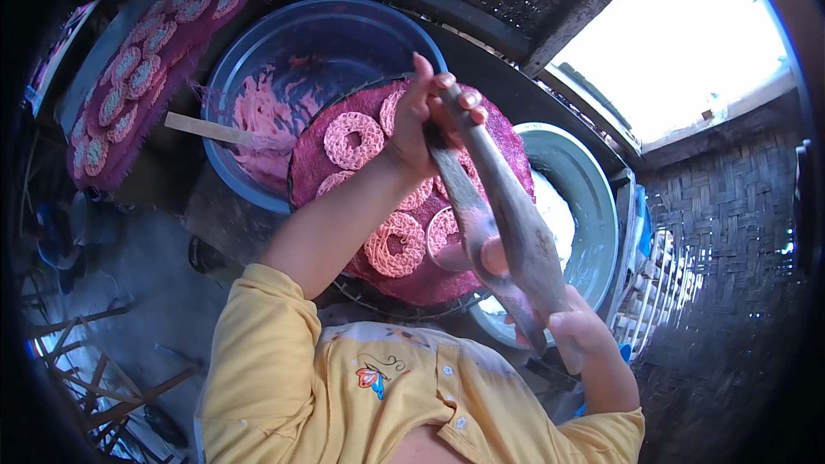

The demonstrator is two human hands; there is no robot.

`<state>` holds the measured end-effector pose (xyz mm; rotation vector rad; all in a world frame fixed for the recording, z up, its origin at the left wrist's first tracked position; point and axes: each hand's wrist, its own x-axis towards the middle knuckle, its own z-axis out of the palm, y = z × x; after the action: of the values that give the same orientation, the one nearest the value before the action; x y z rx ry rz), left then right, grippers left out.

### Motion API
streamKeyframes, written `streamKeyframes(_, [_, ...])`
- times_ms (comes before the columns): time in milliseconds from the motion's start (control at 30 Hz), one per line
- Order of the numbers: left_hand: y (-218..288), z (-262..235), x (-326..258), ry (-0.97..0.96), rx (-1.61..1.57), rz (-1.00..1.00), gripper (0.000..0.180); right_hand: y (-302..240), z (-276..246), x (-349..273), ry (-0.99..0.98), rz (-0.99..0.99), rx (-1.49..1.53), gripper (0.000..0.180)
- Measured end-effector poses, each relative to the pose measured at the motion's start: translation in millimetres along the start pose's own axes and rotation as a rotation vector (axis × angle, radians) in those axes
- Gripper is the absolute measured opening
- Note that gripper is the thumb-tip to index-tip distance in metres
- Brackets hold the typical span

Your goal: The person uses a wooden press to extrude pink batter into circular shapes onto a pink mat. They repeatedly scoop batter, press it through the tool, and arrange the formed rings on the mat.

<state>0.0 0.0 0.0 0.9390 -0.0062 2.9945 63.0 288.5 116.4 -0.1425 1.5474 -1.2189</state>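
"So, how is the wooden press [522,223] held?"

"By both ends: its upper end is gripped by the left hand [416,127], fingers curled, and its lower end is clasped in the closed right hand [589,329]"

"And where is it held?"

"Over the magenta mat [421,292], where pink lattice rings [334,141] are laid"

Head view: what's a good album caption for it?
Left hand and right hand grip a wooden tool above lacy pink rings on a magenta mat, beside a blue basin.
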Motion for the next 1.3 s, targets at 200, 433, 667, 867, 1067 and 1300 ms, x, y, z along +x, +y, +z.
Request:
streamKeyframes(200, [29,53,17,0.194,0.422,-0.093,0.085,-11,7,16,-0.042,-0.208,-0.011,0.092])
streamKeyframes(433, [-18,68,-30,0.36,2.012,-0.339,0.051,-10,16,53,-0.139,-0.665,0.048,0.097])
streamKeyframes(667, [57,87,-76,0.54,1.731,0.226,0.052,9,-4,94,0.661,-0.346,-1.013,0.025])
streamKeyframes(867, [114,130,-84,0.622,1.733,0.534,0.049,28,-6,109,0.704,-0.441,-1.098,0.021])
streamKeyframes(1067, [134,130,-60,0.599,1.743,0.6,0.046,16,-15,98,0.687,-0.46,-0.987,0.019])
streamKeyframes(1300, [138,123,-43,0.591,1.77,0.603,0.043,8,-60,94,0.943,-0.348,-1.096,0.018])
